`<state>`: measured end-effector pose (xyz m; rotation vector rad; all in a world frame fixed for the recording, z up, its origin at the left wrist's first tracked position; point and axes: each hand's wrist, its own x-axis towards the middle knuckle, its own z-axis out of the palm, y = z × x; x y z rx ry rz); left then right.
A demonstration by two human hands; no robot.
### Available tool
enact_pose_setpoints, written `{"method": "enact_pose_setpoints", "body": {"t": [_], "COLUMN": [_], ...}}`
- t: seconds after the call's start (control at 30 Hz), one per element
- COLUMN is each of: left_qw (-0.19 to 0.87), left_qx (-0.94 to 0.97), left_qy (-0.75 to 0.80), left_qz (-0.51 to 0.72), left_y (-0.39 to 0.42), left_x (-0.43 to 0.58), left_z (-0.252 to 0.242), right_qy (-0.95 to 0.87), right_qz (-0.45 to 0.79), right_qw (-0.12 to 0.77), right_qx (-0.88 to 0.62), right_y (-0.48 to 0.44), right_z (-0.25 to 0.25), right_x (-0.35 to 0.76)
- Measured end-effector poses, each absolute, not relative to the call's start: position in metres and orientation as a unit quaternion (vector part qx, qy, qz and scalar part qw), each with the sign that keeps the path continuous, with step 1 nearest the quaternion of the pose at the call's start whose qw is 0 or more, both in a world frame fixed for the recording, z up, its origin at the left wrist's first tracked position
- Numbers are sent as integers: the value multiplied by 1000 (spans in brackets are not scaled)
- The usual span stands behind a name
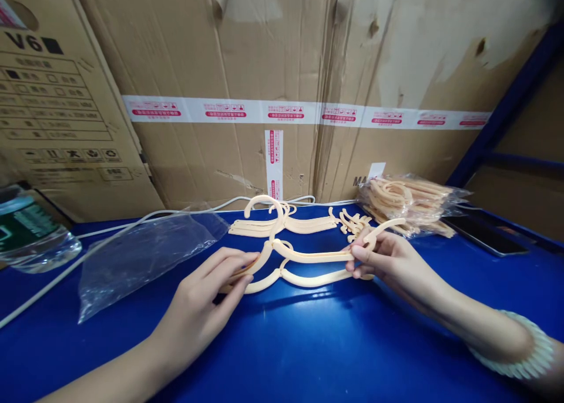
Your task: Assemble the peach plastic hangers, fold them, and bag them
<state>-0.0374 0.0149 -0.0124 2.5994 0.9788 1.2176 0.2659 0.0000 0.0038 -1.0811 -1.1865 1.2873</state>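
A cream plastic clothes hanger (315,256) is held up over the table, its hook (264,198) curving upward. My left hand (211,291) pinches the hanger's left arm between thumb and fingers. At the other end, my right hand (388,259) has its thumb and fingers closed on the right arm's tip. A small curved hook piece (388,227) sticks out from those right fingers; whether it is joined to the hanger I cannot tell. Just below lies a second hanger (312,281), partly hidden by both hands.
Behind stand stacked hangers (308,224), loose hook pieces (352,222) and a bagged hanger bundle (405,200). A phone (489,235) lies right. Left are an empty plastic bag (150,262), a white cable (110,229) and a bottle (33,232). Cardboard (211,156) backs the blue table (317,350).
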Motion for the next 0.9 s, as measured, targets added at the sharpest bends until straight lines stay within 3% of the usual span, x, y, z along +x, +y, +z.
{"method": "enact_pose_setpoints", "body": {"t": [0.17, 0.33, 0.4, 0.57, 0.73, 0.9], "left_qw": [48, -21, -35, -32, -9, 16], "left_qx": [839, 908, 933, 963, 974, 973], "left_qy": [360, 256, 219, 188, 174, 182], "left_qz": [404, 330, 284, 191, 146, 142], "left_y": [23, 34, 37, 41, 40, 36], "left_x": [-46, -63, -68, -69, -66, -65], "left_z": [-3, 13, 17, 18, 14, 16], "right_qy": [-498, -545, -603, -766, -831, -826], "right_qz": [560, 521, 509, 446, 332, 314], "right_qw": [518, 509, 449, 194, 122, 67], "right_qx": [-411, -414, -420, -420, -428, -463], "right_y": [7, 19, 22, 23, 22, 23], "right_z": [15, 30, 35, 45, 42, 36], "right_x": [284, 323, 336, 346, 335, 334]}}
